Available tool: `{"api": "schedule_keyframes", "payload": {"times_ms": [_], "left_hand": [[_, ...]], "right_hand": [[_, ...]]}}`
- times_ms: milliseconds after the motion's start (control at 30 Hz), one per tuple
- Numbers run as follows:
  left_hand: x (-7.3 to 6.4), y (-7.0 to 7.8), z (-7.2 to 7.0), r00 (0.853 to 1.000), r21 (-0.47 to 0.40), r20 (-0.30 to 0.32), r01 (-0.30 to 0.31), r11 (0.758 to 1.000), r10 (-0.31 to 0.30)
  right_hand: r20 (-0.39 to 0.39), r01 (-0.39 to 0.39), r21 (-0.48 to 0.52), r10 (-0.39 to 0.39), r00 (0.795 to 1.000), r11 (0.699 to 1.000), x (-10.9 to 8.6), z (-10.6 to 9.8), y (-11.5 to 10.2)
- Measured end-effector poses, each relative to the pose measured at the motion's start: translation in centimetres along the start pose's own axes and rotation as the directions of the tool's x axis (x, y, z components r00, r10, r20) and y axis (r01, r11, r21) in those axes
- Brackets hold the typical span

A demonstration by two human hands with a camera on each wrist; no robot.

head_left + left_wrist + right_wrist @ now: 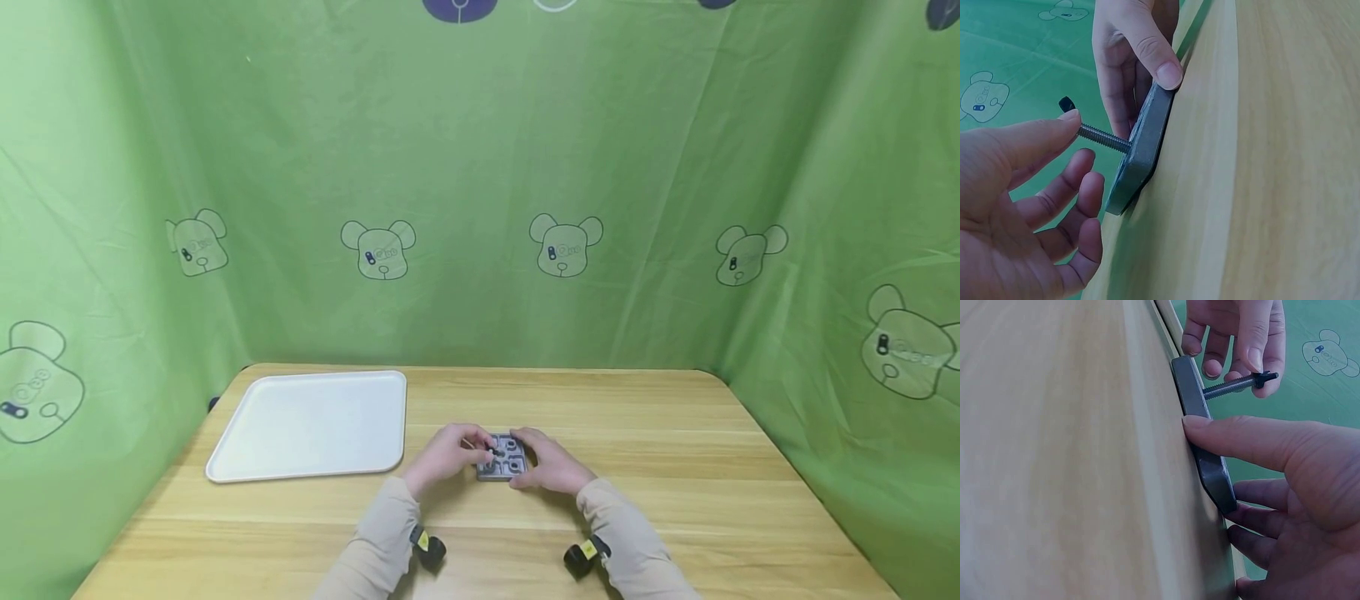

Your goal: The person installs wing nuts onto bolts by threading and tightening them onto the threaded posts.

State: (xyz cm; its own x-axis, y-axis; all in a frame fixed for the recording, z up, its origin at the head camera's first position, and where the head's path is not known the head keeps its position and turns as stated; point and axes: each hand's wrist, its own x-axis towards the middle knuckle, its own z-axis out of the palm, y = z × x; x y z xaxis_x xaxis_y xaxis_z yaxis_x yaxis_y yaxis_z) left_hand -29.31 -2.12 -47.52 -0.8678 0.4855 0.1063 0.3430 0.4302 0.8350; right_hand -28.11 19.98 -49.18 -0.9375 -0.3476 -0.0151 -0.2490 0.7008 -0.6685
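Observation:
A square grey metal plate (514,469) with ring-shaped raised features lies flat on the wooden table in front of me. From its left part a threaded bolt (1104,137) stands up, with a dark head (1066,105) at the top. My left hand (450,452) pinches the bolt near that head between thumb and index finger; the other fingers are loosely curled beside it. At the plate's right side, my right hand (553,463) holds the edges, thumb on the near side and fingers on the far side. Whether the bolt's lower end sits in a hole is hidden.
A white tray (315,425) lies at the table's left, beyond my left hand. The wooden table (675,467) extends to the right. Green curtains (480,150) with bear-head prints surround its back and sides. Small black cameras (430,552) are strapped at both wrists.

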Motion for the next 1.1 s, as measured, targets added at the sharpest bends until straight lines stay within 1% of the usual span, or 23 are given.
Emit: {"api": "schedule_keyframes", "payload": {"times_ms": [233, 533, 667, 800, 900, 1100], "left_hand": [[-0.1, -0.1, 0.0, 1.0, -0.016, 0.025, 0.016, 1.0, -0.016], [-0.1, -0.1, 0.0, 0.999, -0.033, 0.014, 0.034, 0.999, -0.033], [0.0, -0.1, 0.0, 0.999, -0.053, 0.01, 0.044, 0.998, -0.044], [-0.1, 0.1, -0.2, 0.998, -0.088, -0.013, 0.061, 0.994, -0.062], [-0.3, 0.4, -0.4, 0.996, -0.094, -0.041, 0.071, 0.993, -0.075], [-0.5, 1.4, -0.5, 0.991, -0.032, -0.084, 0.098, 0.995, -0.1]], "right_hand": [[0.001, 0.0, -0.006, 0.0, 1.0, 1.0, -0.1, 0.0, 0.0], [0.002, -0.004, -0.003, 0.004, 1.0, 1.0, -0.1, 0.0, 0.0], [0.002, 0.0, -0.011, 0.0, 1.0, 1.0, -0.1, -0.1, -0.1], [0.0, -0.003, -0.008, 0.003, 1.0, 1.0, -0.2, -0.1, -0.3], [0.0, -0.009, -0.006, 0.009, 1.0, 1.0, -0.3, -0.1, -0.4], [0.001, -0.018, -0.004, 0.018, 1.0, 1.0, -0.3, -0.2, -0.5]]}}
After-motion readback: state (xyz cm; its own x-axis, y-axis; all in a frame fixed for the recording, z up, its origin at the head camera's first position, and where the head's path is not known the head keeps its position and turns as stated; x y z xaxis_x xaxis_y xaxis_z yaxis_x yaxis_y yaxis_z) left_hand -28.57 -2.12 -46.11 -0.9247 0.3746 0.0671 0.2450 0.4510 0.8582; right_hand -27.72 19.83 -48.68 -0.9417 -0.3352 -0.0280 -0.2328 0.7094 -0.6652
